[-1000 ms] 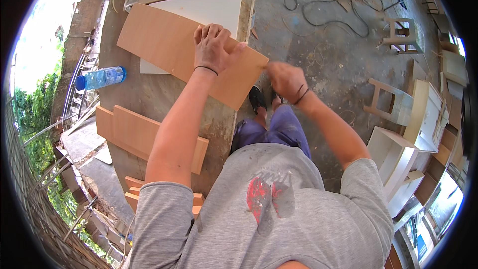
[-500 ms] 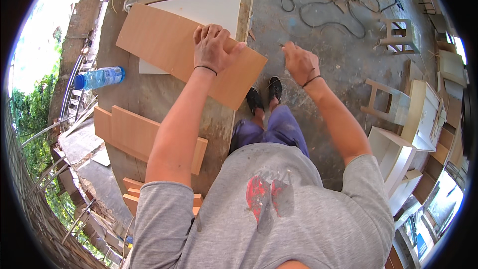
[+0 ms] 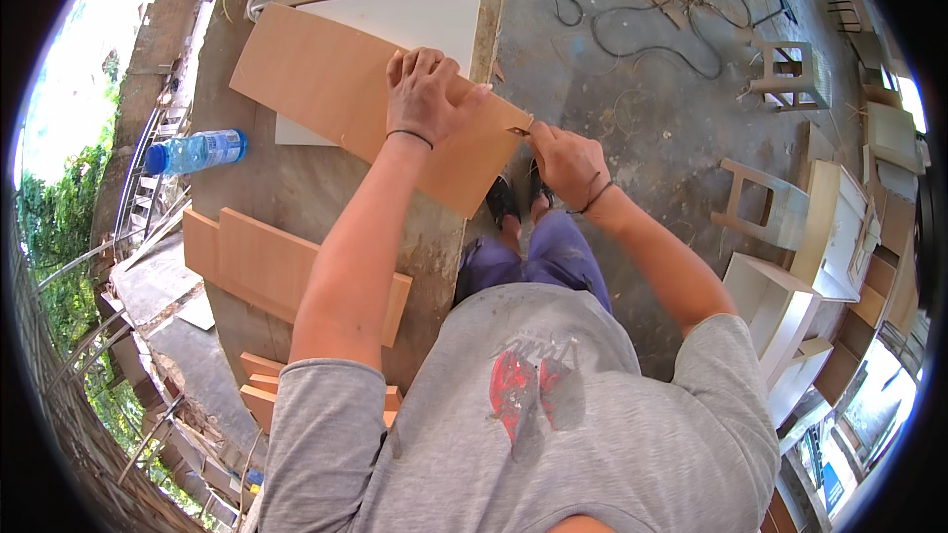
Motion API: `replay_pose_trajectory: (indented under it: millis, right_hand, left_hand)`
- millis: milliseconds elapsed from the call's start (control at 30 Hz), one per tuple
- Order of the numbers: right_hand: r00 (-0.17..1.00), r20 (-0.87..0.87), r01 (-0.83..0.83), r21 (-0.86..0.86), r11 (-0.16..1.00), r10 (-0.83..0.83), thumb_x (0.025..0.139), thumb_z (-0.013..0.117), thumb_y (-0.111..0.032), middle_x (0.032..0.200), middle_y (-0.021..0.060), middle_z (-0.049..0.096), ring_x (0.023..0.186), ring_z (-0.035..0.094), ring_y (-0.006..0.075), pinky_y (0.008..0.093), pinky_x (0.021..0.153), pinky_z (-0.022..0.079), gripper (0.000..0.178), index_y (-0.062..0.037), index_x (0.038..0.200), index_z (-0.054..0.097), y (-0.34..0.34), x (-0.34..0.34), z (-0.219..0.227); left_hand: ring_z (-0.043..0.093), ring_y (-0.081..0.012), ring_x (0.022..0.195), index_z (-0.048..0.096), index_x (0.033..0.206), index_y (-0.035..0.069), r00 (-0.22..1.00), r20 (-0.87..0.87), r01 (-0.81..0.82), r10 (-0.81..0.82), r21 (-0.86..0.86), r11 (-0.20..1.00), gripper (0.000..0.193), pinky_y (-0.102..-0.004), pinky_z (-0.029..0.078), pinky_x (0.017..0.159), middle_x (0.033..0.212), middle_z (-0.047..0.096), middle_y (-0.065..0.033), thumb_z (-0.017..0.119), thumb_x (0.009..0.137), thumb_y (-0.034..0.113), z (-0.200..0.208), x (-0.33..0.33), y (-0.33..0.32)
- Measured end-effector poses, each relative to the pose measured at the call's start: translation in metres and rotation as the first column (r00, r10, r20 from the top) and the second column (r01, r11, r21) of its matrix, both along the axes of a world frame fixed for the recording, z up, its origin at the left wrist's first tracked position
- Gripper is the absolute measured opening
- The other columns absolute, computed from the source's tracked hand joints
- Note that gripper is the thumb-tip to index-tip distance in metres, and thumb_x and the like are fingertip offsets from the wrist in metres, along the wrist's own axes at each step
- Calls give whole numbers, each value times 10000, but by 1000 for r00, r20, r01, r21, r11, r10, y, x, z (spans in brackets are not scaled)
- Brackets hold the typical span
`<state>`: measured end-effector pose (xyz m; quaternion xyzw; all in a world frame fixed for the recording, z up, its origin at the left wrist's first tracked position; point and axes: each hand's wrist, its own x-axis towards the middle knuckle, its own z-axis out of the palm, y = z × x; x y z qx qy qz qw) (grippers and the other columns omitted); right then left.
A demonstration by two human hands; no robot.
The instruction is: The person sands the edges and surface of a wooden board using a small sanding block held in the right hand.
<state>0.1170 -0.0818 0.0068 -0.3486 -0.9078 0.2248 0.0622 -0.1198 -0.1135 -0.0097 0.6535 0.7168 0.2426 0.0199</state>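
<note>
A wood-coloured board (image 3: 316, 69) lies aslant on the workbench, its right end jutting past the bench edge. My left hand (image 3: 427, 99) bears down on it, fingers bent over near the far edge and thumb stretched to the right. At the board's right end, my right hand (image 3: 568, 166) is closed round a small, thin blade-like tool (image 3: 518, 130). Its tip touches the board's end corner; most of the tool is hidden in my fist. Beneath the board lies a white panel (image 3: 415, 25), partly covered.
On the workbench (image 3: 237, 178) are a blue plastic bottle (image 3: 197, 153) and more cut boards (image 3: 262, 262) nearer to me. Black cables (image 3: 642, 15) trail over the floor beyond. Stools (image 3: 790, 74) and white cabinet pieces (image 3: 775, 311) stand to the right.
My right hand has swung left from out over the floor, bringing the small tool onto the board's right end. The left hand and the board are nearly where they were.
</note>
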Motion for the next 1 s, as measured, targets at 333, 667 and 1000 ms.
replay_pose_trajectory:
  millis: [333,667,1000]
  right_hand:
    - [999,-52,-6,-9,1000,5,948,490,-197,900,103,656,830,667,310,450,636,525,121,-109,997,558,-2,2,-2]
    - [985,-163,59,-34,998,-64,924,555,-191,803,137,642,722,636,369,476,585,493,88,-103,917,549,-11,4,-11]
    - [967,-225,134,54,989,-119,906,536,-161,837,113,628,790,638,340,440,638,513,76,-102,947,560,1,8,-17]
  left_hand:
    - [495,-278,1135,658,907,67,1000,-19,-1,0,-54,999,413,-456,267,1071,1038,593,-83,732,761,446,2,-1,2]
    - [507,-270,1120,660,898,71,1000,11,-14,14,-19,1000,401,-453,272,1068,1023,598,-79,741,752,436,-3,-2,2]
    - [453,-268,1192,667,922,60,1000,14,-10,12,-94,996,449,-468,214,1109,1084,580,-83,712,762,477,-3,-2,6]
